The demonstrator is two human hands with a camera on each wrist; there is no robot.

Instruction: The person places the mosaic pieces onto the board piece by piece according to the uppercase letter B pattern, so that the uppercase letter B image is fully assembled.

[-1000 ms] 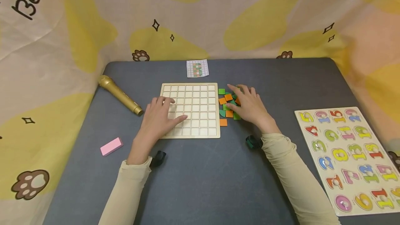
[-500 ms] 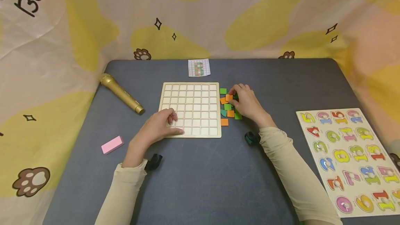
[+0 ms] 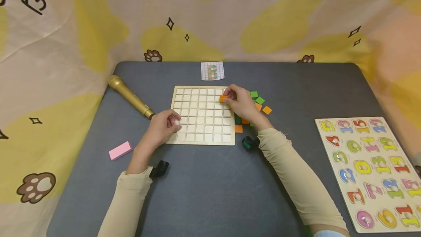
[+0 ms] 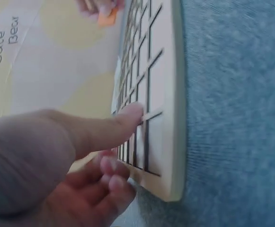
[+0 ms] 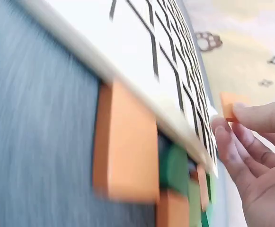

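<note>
My right hand (image 3: 241, 101) pinches an orange square tile (image 3: 223, 98) between thumb and fingers, above the upper right part of the wooden grid board (image 3: 200, 143). In the right wrist view the orange tile (image 5: 228, 105) is held up clear of the board. My left hand (image 3: 162, 127) is at the board's left side with loosely bent fingers. The left wrist view has its thumb (image 4: 123, 124) over the grid cells; whether it presses on them I cannot tell. Green and orange tiles (image 3: 267, 110) lie along the board's right edge, partly hidden by my right hand.
A small card (image 3: 212, 71) with a coloured grid pattern lies behind the board. To the left are a gold microphone (image 3: 131, 96) and a pink block (image 3: 120, 151). A number puzzle board (image 3: 358, 156) lies at the right.
My right hand has gone from the tile pile leftward over the board and now carries an orange tile. Several tiles in the pile have shifted. My left hand has drawn back toward the board's left edge.
</note>
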